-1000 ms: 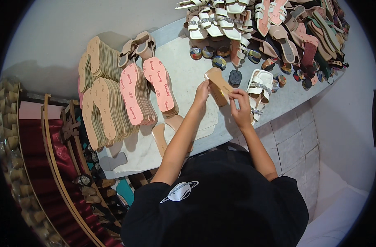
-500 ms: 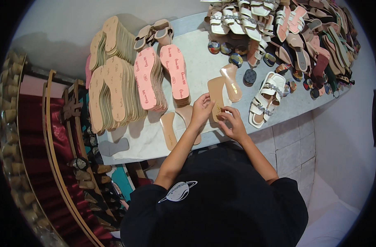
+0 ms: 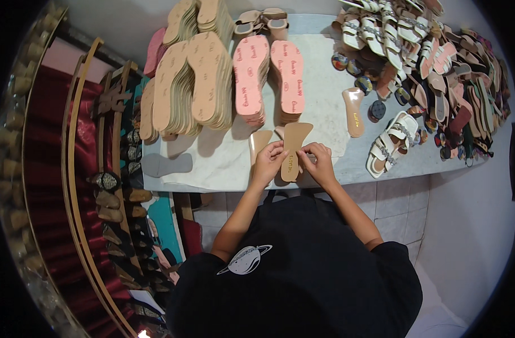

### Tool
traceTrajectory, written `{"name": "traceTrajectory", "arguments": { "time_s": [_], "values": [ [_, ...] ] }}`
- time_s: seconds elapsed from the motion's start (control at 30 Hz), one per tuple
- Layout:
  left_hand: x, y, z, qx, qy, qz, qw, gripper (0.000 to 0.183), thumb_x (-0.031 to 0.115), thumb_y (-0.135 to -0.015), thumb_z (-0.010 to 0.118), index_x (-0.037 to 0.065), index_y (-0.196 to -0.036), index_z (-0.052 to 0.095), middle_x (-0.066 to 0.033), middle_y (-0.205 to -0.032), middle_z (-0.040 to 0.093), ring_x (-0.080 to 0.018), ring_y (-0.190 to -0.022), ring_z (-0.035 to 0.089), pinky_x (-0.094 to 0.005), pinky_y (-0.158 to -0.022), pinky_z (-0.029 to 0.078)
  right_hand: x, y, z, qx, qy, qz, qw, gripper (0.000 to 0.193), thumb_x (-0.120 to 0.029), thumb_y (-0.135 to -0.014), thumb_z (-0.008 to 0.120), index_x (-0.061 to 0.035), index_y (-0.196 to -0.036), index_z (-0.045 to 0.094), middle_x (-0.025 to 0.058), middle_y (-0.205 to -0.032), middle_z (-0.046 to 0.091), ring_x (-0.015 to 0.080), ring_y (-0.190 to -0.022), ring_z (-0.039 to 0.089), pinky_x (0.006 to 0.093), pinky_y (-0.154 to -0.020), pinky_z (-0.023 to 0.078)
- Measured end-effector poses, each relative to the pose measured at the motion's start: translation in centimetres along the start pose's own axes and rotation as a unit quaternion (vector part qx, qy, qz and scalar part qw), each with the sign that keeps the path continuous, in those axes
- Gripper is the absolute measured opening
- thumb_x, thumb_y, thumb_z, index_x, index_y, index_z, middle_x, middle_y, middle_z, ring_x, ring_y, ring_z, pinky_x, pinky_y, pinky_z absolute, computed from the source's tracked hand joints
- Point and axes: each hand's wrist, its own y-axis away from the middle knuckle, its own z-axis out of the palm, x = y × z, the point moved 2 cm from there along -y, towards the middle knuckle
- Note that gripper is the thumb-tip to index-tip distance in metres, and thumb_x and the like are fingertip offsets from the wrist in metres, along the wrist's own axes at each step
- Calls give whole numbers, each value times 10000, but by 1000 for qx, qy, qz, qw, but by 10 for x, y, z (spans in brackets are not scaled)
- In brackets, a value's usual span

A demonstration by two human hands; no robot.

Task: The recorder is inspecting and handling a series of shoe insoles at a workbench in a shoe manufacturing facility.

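A tan shoe insole (image 3: 295, 138) with gold lettering near its heel stands between my hands over the table's front edge. My left hand (image 3: 270, 163) pinches its left side, and my right hand (image 3: 318, 162) grips the right side with thumb and fingers. Partly behind my left hand, a second tan insole (image 3: 259, 142) lies on the table. Beyond my right hand rests a glossy insole (image 3: 354, 111) with gold lettering, and beside it a pair of white strappy sandals (image 3: 393, 142).
Tall stacks of beige soles (image 3: 209, 76) and pink printed soles (image 3: 250, 76) stand at the back left. A grey sole shape (image 3: 167, 164) lies at the left front. Sandals (image 3: 375, 34) are heaped at the right. A wooden shoe rack (image 3: 117, 186) stands left of the table (image 3: 319, 65).
Both hands have drawn the tan insole slightly nearer to me and turned it more upright. My view has shifted, so the table's things appear farther right.
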Motion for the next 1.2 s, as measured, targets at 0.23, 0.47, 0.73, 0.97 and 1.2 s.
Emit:
{"name": "traceTrajectory", "arguments": {
  "time_s": [0.23,0.47,0.73,0.97,1.2],
  "values": [
    [-12,14,-55,77,-49,45,995,233,56,-833,622,-52,-1028,556,-87,-850,641,-105,-732,621,-204,-657,506,-21,-2,45,16,48,12,999,157,-244,-761,669,-89,-783,674,84,-1027,508,272,-1008,383,402,-840,260],
    [1,20,-79,162,-183,59,968,210,95,-789,683,-53,-922,615,-63,-791,637,-64,-683,583,-177,-623,481,-24,-9,79,-28,89,14,996,181,-278,-727,679,-97,-727,687,81,-1073,469,314,-1066,356,475,-856,221],
    [-5,22,-94,180,-254,70,948,190,94,-776,685,-56,-881,633,-37,-729,632,-37,-606,545,-168,-555,443,-25,-8,98,-29,139,-1,990,203,-302,-741,664,-100,-740,680,82,-1071,476,298,-1077,363,458,-872,223],
    [-6,23,-95,179,-254,64,948,183,99,-774,685,-44,-880,640,-27,-714,630,-25,-579,521,-167,-525,416,-21,-5,105,-24,134,-6,991,169,-255,-713,679,-85,-712,684,92,-1063,483,314,-1068,362,480,-862,223],
    [-7,21,-95,185,-272,67,942,188,120,-771,690,-37,-867,649,-20,-704,633,-28,-579,524,-173,-528,420,-21,-5,107,-20,156,-7,987,166,-239,-716,659,-74,-719,681,88,-1070,475,309,-1067,363,487,-860,232]
  ]
}}
